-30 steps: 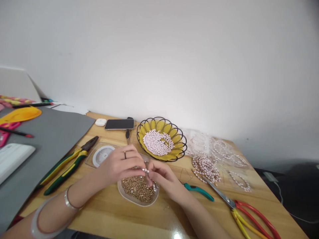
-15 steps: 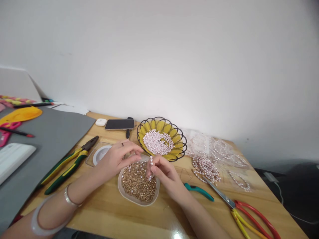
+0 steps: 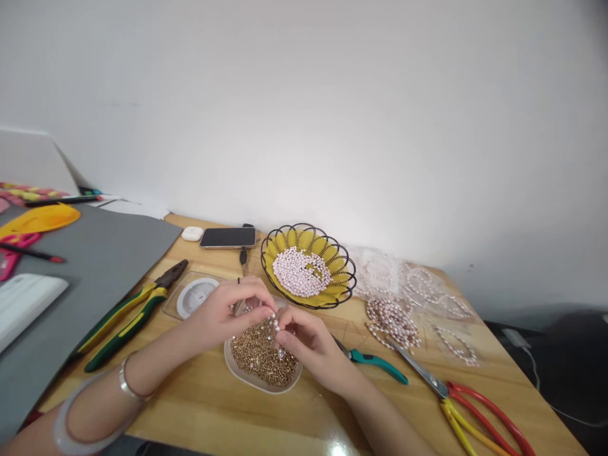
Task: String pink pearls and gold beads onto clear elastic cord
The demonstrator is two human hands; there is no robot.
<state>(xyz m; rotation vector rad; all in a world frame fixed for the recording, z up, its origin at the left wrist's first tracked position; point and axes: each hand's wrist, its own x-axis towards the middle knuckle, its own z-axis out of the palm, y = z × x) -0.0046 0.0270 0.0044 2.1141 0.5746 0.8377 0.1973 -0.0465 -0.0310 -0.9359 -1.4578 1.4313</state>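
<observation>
Over a pale bowl (image 3: pixel 237 375) of small gold beads (image 3: pixel 263 361), my two hands meet at a short string of pearl beads (image 3: pixel 276 324). My left hand (image 3: pixel 240 310) pinches the upper end between thumb and index finger. My right hand (image 3: pixel 308 345) grips the string lower down, with a few beads hanging under its fingertips. Some pale beads lie among the gold ones. Just behind stands a yellow basket with a black wire rim (image 3: pixel 352 288), holding loose pinkish pearl beads (image 3: pixel 299 273). My fingers hide part of the string.
Left are green-yellow pliers (image 3: pixel 142 310), a white spool (image 3: pixel 197 296), a phone (image 3: pixel 228 237) and an earbud case (image 3: pixel 192 234). Right lie teal-handled pliers (image 3: pixel 380 362), large scissors (image 3: pixel 441 386), a heap of bead strands (image 3: pixel 394 322) and bagged strands (image 3: pixel 418 282). A wall rises behind.
My left hand has come right and down and closed on the bead string. My right hand has shifted slightly down and left, still holding it.
</observation>
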